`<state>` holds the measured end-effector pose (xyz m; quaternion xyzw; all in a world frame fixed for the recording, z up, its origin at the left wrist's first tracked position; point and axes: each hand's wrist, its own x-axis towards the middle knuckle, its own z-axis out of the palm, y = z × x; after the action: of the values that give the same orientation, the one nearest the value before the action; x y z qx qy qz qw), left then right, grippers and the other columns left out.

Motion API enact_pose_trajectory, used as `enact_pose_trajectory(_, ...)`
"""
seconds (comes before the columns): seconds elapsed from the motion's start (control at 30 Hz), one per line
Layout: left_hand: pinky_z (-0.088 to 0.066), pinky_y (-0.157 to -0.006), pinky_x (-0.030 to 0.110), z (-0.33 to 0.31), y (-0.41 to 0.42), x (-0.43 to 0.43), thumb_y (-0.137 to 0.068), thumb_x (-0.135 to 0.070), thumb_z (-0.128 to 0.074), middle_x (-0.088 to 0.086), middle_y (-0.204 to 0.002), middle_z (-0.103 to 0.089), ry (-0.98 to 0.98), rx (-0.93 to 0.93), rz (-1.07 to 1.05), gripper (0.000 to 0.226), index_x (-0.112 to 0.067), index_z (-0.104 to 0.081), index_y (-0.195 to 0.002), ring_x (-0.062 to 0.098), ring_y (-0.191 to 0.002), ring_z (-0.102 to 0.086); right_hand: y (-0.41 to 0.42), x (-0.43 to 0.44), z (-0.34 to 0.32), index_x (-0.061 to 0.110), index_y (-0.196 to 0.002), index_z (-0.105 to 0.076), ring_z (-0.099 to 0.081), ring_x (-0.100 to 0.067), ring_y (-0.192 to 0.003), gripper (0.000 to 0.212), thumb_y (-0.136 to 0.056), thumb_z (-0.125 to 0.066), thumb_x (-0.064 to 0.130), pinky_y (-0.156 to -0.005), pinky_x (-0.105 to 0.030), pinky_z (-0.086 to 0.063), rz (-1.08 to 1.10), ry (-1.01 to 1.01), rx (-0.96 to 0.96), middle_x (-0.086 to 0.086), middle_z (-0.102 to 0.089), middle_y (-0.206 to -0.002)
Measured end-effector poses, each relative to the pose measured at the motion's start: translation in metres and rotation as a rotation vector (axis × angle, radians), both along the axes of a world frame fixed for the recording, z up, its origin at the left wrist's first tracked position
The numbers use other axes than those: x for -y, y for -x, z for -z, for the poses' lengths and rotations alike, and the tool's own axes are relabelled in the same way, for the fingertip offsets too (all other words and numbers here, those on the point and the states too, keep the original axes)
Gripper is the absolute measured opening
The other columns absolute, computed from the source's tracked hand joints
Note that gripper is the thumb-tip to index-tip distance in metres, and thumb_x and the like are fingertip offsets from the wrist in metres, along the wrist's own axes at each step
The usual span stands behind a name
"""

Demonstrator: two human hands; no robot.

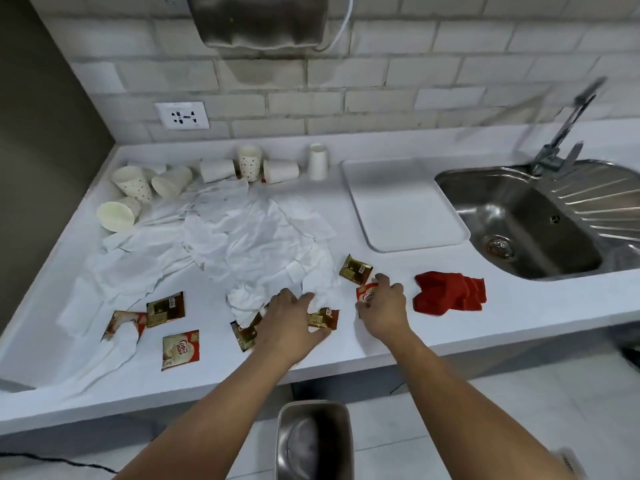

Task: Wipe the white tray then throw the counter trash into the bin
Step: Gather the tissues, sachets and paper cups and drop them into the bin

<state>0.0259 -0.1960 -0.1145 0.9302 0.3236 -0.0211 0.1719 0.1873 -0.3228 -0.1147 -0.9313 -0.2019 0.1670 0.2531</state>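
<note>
Steel bin stands open on the floor below the counter edge. Left hand, fingers spread, presses on crumpled tissues and a gold sachet; right hand pinches a red sachet. Best to rake the litter into one bunch before lifting. Roughly eight sachets, about eight paper cups. White tray lies bare beside the sink, red cloth near.

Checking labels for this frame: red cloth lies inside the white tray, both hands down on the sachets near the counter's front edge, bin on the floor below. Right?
Not quite. The head view shows the red cloth on the counter in front of the white tray, not inside it. The rest holds: the left hand and right hand are down on sachets near the front edge, and the bin stands on the floor below.
</note>
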Motion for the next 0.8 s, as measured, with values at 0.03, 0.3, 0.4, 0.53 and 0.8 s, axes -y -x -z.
enact_pose_trajectory(0.03,-0.049,-0.095,0.039,0.001,-0.005,-0.001,-0.075,-0.079,-0.056,0.004,-0.130,-0.045,-0.038,-0.004,0.004,0.089,-0.035,-0.040,-0.151,0.025,-0.125,-0.042,0.001,-0.001,0.001,0.013,-0.146,-0.037,-0.053,-0.040,-0.114,0.070,-0.086,-0.072,0.025,-0.097,-0.044,-0.050,0.004,-0.019,-0.004,-0.021,-0.045,-0.127)
enact_pose_trajectory(0.3,-0.049,-0.094,0.041,-0.001,-0.027,-0.009,-0.081,-0.072,-0.058,0.006,-0.130,-0.047,-0.097,-0.046,0.127,0.074,-0.026,-0.055,-0.139,0.028,-0.118,-0.046,-0.005,-0.002,0.004,0.013,-0.147,-0.036,-0.058,-0.037,-0.113,0.066,-0.089,-0.067,0.017,-0.099,-0.045,-0.049,0.031,-0.118,-0.052,-0.020,-0.053,-0.128)
enact_pose_trajectory(0.4,-0.048,-0.076,0.036,0.002,-0.033,-0.008,-0.089,-0.066,-0.055,0.010,-0.121,-0.049,-0.212,-0.022,0.236,0.062,-0.017,-0.063,-0.125,0.028,-0.107,-0.052,-0.005,-0.003,0.004,0.013,-0.151,-0.032,-0.058,-0.034,-0.118,0.067,-0.093,-0.064,0.016,-0.100,-0.042,-0.050,0.031,-0.173,-0.066,-0.016,-0.056,-0.134)
enact_pose_trajectory(0.53,-0.048,-0.060,0.035,-0.009,-0.035,-0.008,-0.088,-0.047,-0.067,0.009,-0.091,-0.063,-0.406,-0.112,0.458,0.039,-0.011,-0.074,-0.100,0.027,-0.080,-0.062,-0.003,-0.004,0.003,0.014,-0.154,-0.026,-0.060,-0.033,-0.120,0.069,-0.094,-0.058,0.014,-0.091,-0.032,-0.048,0.035,-0.230,-0.133,-0.012,-0.056,-0.142)
enact_pose_trajectory(0.8,-0.035,-0.036,0.025,-0.016,-0.019,-0.015,-0.082,-0.014,-0.076,0.008,-0.065,-0.059,-0.494,0.047,0.585,0.045,-0.020,-0.062,-0.125,0.029,-0.039,-0.051,0.011,0.001,-0.001,0.018,-0.139,-0.046,-0.060,-0.021,-0.103,0.056,-0.086,-0.062,0.004,-0.075,-0.019,-0.052,0.192,-0.394,-0.295,-0.008,-0.061,-0.130)
